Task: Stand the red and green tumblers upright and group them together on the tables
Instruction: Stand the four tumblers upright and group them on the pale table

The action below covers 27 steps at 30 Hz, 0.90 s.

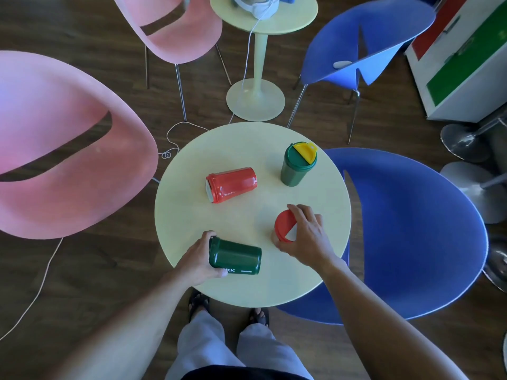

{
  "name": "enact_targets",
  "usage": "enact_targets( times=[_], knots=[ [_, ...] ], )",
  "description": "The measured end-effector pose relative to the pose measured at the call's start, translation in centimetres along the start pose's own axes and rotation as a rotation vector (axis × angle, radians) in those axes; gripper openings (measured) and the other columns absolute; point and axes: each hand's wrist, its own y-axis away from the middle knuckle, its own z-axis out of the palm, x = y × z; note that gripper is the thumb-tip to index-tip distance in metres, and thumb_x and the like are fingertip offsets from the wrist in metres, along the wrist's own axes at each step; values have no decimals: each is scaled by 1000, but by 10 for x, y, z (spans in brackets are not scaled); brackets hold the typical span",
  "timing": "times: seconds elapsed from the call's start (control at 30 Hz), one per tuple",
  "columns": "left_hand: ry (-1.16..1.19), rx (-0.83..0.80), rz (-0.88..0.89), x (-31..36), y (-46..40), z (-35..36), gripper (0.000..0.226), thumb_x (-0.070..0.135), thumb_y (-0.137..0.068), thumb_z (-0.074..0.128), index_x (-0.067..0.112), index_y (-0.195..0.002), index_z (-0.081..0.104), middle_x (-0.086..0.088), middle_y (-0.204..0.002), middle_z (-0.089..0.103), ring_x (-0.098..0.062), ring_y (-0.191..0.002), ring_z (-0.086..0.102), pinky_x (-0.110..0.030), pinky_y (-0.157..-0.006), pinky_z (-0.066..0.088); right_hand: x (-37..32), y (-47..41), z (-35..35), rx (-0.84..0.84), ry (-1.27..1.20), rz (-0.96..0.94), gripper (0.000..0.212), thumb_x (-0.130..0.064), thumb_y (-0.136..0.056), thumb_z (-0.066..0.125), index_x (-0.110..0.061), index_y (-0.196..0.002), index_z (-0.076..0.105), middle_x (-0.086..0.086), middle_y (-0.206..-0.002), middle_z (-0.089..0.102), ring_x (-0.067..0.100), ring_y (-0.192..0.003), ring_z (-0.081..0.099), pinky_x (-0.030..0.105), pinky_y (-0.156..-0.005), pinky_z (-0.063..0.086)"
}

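On the round pale-yellow table (192, 215) a green tumbler (238, 257) lies on its side near the front edge, and my left hand (200, 259) grips its left end. A red tumbler with a red and white lid (284, 226) stands upright at the front right, with my right hand (307, 237) closed around its top. Another red tumbler (231, 184) lies on its side near the table's middle, lid end to the left. A green tumbler with a yellow lid flap (297, 164) stands upright at the back right.
Two pink chairs (68, 149) stand to the left and back left, two blue chairs (411, 229) to the right. A second small round table (288, 20) stands behind, with a white cable trailing to the floor. A white cabinet (466, 64) is far right.
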Motion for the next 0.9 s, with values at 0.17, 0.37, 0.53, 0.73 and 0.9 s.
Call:
enact_targets(
  times=[0.17,0.37,0.53,0.73,0.9],
  knots=[
    [104,-39,-47,0,-1,-2,105,43,-61,82,29,-144,20,6,-125,48,-15,-109,49,-24,-86,42,5,8,-11,-59,-78,70,118,-60,-60,82,-29,-151,13,-4,-153,25,23,-136,24,44,-108,35],
    [151,-66,-80,-2,-5,-8,95,40,-64,82,31,-141,28,7,-122,50,-14,-106,50,-21,-80,41,7,17,-14,-23,-157,123,117,-58,-61,83,-27,-151,15,0,-152,29,22,-137,30,42,-107,35],
    [116,-63,-41,-1,-3,-4,87,41,-56,85,29,-125,32,7,-113,53,-12,-99,56,-19,-73,45,7,17,-11,-19,-146,122,105,-50,-68,82,-23,-149,22,2,-149,33,22,-134,36,35,-105,37],
    [128,13,7,6,4,-1,87,43,-48,86,27,-117,36,8,-108,53,-9,-97,56,-20,-74,47,8,15,-10,-9,-160,132,102,-50,-67,83,-21,-147,26,0,-147,35,20,-131,39,30,-101,37],
    [7,236,157,40,-3,-20,90,35,-49,85,30,-125,38,8,-121,41,-12,-105,49,-27,-84,49,5,17,-10,-1,-170,126,101,-52,-66,82,-20,-146,28,1,-145,35,20,-129,41,28,-98,38]
  ],
)
